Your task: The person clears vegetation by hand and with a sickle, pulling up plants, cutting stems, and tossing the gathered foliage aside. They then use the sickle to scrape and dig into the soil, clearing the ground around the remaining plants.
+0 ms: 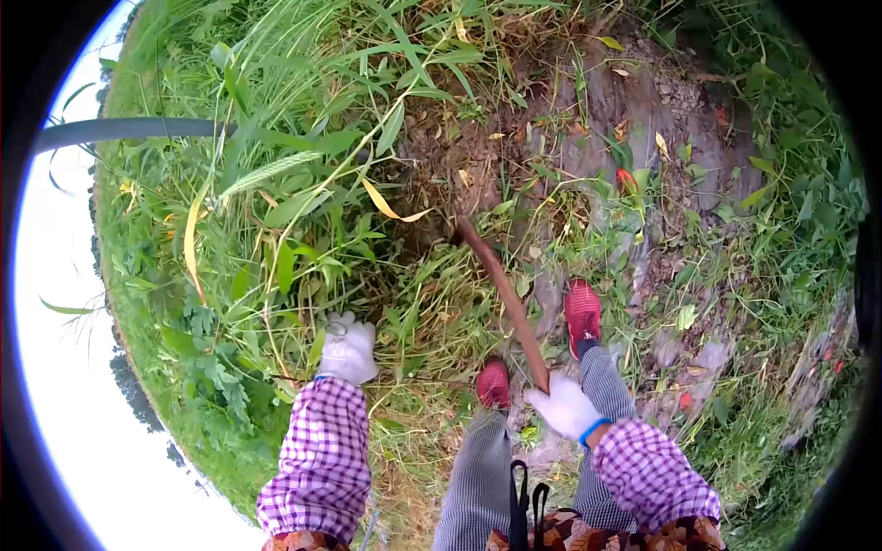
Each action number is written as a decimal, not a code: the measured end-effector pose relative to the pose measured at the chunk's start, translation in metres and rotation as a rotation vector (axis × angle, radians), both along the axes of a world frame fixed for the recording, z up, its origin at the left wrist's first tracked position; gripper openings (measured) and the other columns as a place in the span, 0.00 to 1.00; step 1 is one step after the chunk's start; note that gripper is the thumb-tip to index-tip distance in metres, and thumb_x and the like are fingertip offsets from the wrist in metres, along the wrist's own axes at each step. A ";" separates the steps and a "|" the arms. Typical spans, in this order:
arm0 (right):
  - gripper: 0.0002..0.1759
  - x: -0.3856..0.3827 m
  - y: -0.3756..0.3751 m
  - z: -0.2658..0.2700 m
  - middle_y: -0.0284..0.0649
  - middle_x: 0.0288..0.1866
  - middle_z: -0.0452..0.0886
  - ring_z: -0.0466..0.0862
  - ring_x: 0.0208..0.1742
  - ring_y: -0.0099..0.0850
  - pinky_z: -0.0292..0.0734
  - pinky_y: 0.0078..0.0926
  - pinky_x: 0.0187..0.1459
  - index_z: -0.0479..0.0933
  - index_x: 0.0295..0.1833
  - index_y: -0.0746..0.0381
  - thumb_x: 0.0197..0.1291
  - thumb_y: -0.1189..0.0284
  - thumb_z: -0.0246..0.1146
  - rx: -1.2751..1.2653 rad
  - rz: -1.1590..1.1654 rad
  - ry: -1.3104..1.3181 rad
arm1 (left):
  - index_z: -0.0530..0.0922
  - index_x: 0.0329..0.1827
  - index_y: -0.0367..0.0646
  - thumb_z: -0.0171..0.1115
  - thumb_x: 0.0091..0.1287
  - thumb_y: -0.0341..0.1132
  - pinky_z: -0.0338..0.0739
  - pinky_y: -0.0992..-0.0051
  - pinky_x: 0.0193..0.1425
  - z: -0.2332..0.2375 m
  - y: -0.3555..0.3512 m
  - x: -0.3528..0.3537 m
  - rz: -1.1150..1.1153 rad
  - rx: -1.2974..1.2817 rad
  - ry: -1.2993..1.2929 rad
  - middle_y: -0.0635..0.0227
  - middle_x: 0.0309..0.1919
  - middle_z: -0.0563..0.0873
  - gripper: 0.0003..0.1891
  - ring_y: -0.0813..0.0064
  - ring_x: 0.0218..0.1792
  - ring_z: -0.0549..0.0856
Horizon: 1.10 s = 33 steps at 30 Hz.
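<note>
My right hand [565, 409], in a white glove with a blue cuff, is closed around the near end of a brown wooden tool handle [505, 298]. The handle slants up and left to a dark end among weeds and soil; I cannot make out the tool's head. At left, my left hand [348, 351], also white-gloved, is low among tall green weeds [303, 220]. Its fingers look curled, with leaves against them, but what they hold is hidden. Cut or flattened grass [441, 317] lies between the hands.
My red shoes [582, 312] stand on grass and a strip of grey, muddy sheeting or soil [680, 184]. Small red and orange bits, perhaps peppers [627, 180], lie on it. A dark curved hose or pipe [138, 130] crosses the upper left. Dense greenery [799, 239] lines the right.
</note>
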State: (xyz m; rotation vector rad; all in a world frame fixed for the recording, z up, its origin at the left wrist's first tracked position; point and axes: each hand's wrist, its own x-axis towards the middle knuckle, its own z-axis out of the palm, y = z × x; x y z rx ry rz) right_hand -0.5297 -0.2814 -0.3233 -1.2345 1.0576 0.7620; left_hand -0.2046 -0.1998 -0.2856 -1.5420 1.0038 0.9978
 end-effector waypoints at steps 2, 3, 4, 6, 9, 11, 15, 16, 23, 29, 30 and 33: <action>0.29 -0.042 0.025 0.060 0.54 0.31 0.80 0.85 0.35 0.47 0.79 0.40 0.40 0.70 0.49 0.75 0.63 0.55 0.60 0.380 -0.014 0.152 | 0.70 0.63 0.38 0.71 0.55 0.40 0.67 0.52 0.69 0.040 0.022 0.002 0.055 0.063 -0.100 0.52 0.59 0.75 0.33 0.56 0.65 0.68; 0.31 -0.082 0.060 0.067 0.55 0.32 0.80 0.85 0.37 0.48 0.79 0.40 0.42 0.70 0.48 0.75 0.62 0.53 0.61 0.251 0.000 0.052 | 0.66 0.68 0.40 0.71 0.57 0.44 0.63 0.48 0.72 0.053 0.034 0.002 0.116 0.081 -0.078 0.51 0.64 0.70 0.37 0.53 0.68 0.65; 0.32 -0.079 0.058 0.093 0.56 0.34 0.81 0.85 0.38 0.51 0.79 0.41 0.43 0.70 0.48 0.74 0.60 0.52 0.62 0.246 0.042 0.163 | 0.68 0.66 0.42 0.69 0.59 0.46 0.64 0.50 0.71 0.060 0.055 0.009 0.005 0.091 -0.034 0.53 0.63 0.72 0.34 0.53 0.67 0.66; 0.31 -0.061 0.058 0.105 0.58 0.36 0.81 0.85 0.39 0.53 0.78 0.43 0.44 0.71 0.47 0.73 0.60 0.52 0.63 0.209 0.021 0.161 | 0.69 0.65 0.45 0.69 0.60 0.48 0.64 0.50 0.71 0.064 0.058 0.009 0.042 0.254 -0.020 0.54 0.62 0.72 0.33 0.56 0.66 0.67; 0.30 -0.036 0.056 0.055 0.60 0.35 0.81 0.84 0.39 0.55 0.78 0.45 0.42 0.71 0.47 0.72 0.60 0.52 0.62 0.047 0.078 -0.021 | 0.70 0.63 0.46 0.67 0.60 0.53 0.63 0.52 0.72 0.057 0.061 0.018 0.067 0.244 -0.069 0.57 0.60 0.74 0.32 0.59 0.64 0.69; 0.29 0.005 0.032 0.040 0.59 0.33 0.81 0.84 0.37 0.56 0.79 0.47 0.39 0.69 0.49 0.70 0.62 0.51 0.59 -0.077 0.077 -0.041 | 0.70 0.63 0.46 0.66 0.59 0.55 0.62 0.54 0.72 0.038 0.085 0.034 0.028 0.229 -0.072 0.58 0.59 0.75 0.33 0.61 0.63 0.70; 0.26 0.075 0.009 -0.029 0.60 0.30 0.81 0.83 0.33 0.54 0.78 0.46 0.34 0.67 0.48 0.71 0.65 0.55 0.58 -0.236 -0.099 -0.147 | 0.70 0.62 0.47 0.62 0.59 0.60 0.59 0.57 0.73 0.025 0.116 0.053 -0.074 0.177 -0.033 0.62 0.56 0.78 0.34 0.67 0.58 0.72; 0.25 0.082 0.018 -0.058 0.56 0.27 0.80 0.83 0.29 0.49 0.77 0.43 0.32 0.68 0.46 0.71 0.64 0.56 0.58 -0.271 -0.147 -0.210 | 0.71 0.60 0.48 0.61 0.61 0.60 0.58 0.58 0.72 0.023 0.120 0.058 -0.086 0.177 -0.052 0.63 0.55 0.78 0.32 0.68 0.57 0.72; 0.20 -0.030 0.061 -0.002 0.38 0.23 0.76 0.78 0.20 0.29 0.71 0.29 0.20 0.71 0.44 0.69 0.63 0.61 0.60 0.338 -0.020 0.115 | 0.76 0.57 0.47 0.53 0.67 0.61 0.60 0.59 0.72 0.009 0.164 0.106 -0.106 -0.006 -0.103 0.69 0.55 0.82 0.28 0.69 0.58 0.73; 0.23 -0.049 0.073 0.080 0.41 0.26 0.79 0.82 0.27 0.33 0.77 0.31 0.31 0.70 0.47 0.71 0.63 0.59 0.60 0.406 -0.208 0.184 | 0.73 0.63 0.49 0.54 0.68 0.59 0.59 0.59 0.75 -0.013 0.186 0.124 0.094 -0.055 -0.136 0.67 0.62 0.78 0.29 0.67 0.63 0.72; 0.25 -0.081 0.101 0.080 0.43 0.24 0.79 0.83 0.26 0.36 0.78 0.33 0.33 0.72 0.41 0.71 0.61 0.55 0.62 0.335 -0.288 0.102 | 0.74 0.63 0.49 0.55 0.67 0.59 0.59 0.59 0.74 -0.016 0.196 0.129 0.176 -0.108 -0.138 0.67 0.62 0.78 0.29 0.67 0.63 0.72; 0.26 -0.055 0.064 0.116 0.49 0.32 0.82 0.84 0.34 0.41 0.78 0.35 0.38 0.72 0.44 0.72 0.60 0.56 0.62 0.202 0.042 0.237 | 0.75 0.59 0.48 0.59 0.65 0.57 0.62 0.61 0.72 0.005 0.179 0.122 -0.098 -0.121 -0.035 0.66 0.58 0.80 0.27 0.66 0.61 0.73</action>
